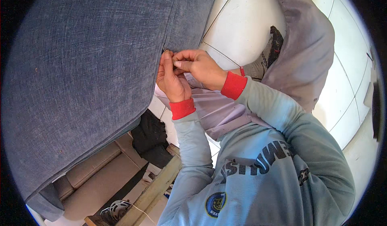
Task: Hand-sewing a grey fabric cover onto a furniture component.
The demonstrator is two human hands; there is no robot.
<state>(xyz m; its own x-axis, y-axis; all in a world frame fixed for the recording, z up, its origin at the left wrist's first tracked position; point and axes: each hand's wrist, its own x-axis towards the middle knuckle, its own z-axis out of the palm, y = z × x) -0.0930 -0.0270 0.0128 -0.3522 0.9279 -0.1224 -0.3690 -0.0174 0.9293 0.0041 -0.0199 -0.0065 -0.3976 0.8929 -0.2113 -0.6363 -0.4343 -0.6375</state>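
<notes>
Left hand (174, 81) and right hand (204, 68) meet, fingers curled close together — how tightly they shut, and on what, I cannot tell. Thread (164, 48) shows just above; the sofa's (92, 69) edge is immediately left — floor (342, 95) lies open to the right.

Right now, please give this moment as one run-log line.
left hand: at edge of blue upholstery; right hand: close beside left; grip contents: unclear
</notes>
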